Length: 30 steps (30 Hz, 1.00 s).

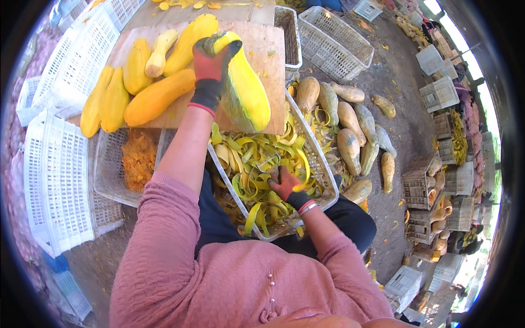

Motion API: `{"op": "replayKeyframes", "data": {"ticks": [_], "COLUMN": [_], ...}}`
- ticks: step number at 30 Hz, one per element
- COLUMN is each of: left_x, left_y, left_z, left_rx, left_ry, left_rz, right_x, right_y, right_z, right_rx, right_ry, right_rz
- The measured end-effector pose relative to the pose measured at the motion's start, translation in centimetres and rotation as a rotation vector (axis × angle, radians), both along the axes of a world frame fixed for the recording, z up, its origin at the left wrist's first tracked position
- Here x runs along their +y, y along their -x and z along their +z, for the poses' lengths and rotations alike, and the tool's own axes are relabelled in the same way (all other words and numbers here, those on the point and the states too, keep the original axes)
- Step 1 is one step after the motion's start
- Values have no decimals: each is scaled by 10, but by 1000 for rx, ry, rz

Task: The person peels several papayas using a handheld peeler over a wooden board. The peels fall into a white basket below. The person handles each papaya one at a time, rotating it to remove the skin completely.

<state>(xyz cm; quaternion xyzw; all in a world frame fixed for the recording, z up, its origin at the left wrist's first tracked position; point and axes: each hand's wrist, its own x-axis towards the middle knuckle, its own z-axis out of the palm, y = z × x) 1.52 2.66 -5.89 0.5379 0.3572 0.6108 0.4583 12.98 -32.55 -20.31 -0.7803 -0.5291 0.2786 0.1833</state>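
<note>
My left hand (pixel 210 65), in a red and black work glove, grips the upper end of a partly peeled long squash (pixel 251 84). Its near side is bare yellow, while strips of green skin still run along it. The squash stands tilted on a wooden board (pixel 271 53). Lower down, my right hand (pixel 284 184), gloved alike, holds a peeler (pixel 268 163) by its handle, with the metal head pointing away from me. That hand is over a plastic crate (pixel 231 194) heaped with curled green and yellow peels (pixel 246 151).
Several peeled squashes (pixel 158 98) lie on the board's left. Below them, a crate (pixel 107 180) holds orange pulp (pixel 139 160). Unpeeled squashes (pixel 348 151) lie on the floor to the right. White crates (pixel 57 180) stand at left, and another crate (pixel 336 45) is beyond the board.
</note>
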Motion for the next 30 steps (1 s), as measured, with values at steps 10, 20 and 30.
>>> {"op": "replayKeyframes", "data": {"ticks": [10,20,30], "left_x": [-39,-58,-58], "left_y": [-5,-1,2], "left_z": [25,49,46], "left_rx": [-102,-192,-269], "left_ry": [48,59,6], "left_rz": [-64,-549,-583], "right_x": [127,112,148], "right_y": [14,13,20], "right_z": [141,130,197], "right_rx": [98,140,-243], "right_ry": [-451,-465,-544], "right_rz": [-150,-231,-97]}}
